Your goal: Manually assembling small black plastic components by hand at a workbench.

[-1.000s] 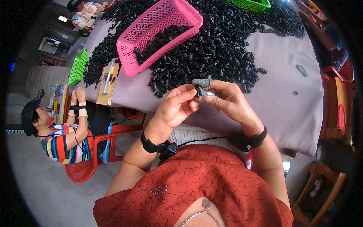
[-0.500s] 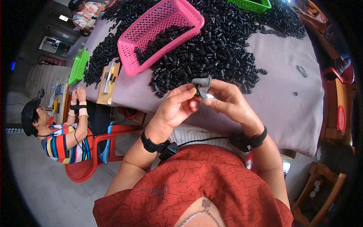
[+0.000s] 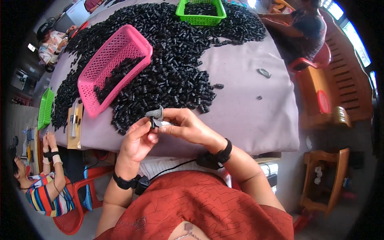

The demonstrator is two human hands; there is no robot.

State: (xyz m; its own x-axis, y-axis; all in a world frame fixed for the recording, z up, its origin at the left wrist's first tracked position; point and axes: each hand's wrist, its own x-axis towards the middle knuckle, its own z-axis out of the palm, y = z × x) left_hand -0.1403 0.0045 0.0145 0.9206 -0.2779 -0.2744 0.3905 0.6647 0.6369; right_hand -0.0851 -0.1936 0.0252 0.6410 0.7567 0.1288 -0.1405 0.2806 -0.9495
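Both hands meet just above the near edge of the tabletop [image 3: 248, 100], which is draped in a smooth, pale mauve cloth. The left hand [image 3: 138, 142] is closed narrow, thumb and fingertips pinching a small black part [image 3: 153, 122]. The right hand [image 3: 186, 127] is likewise closed, holding a small grey piece [image 3: 155, 114] with a rounded, dull top; the two items touch between the fingertips. Each wrist carries a black band.

Beyond the hands lies a broad heap of black parts [image 3: 172, 68], short, chunky, matte plastic bits, spread loosely over most of the cloth. A pink basket [image 3: 120, 48], rectangular, perforated plastic mesh, sits tilted on the heap at the left and holds a shallow layer of the same black bits. A green basket [image 3: 200, 18] of the same mesh stands at the far side, also holding black bits. A second green basket [image 3: 45, 108] hangs at the left edge; contents unclear. A few stray dark bits [image 3: 264, 73] lie apart on the bare cloth to the right. A flat wooden block [image 3: 75, 126] rests by the left corner.
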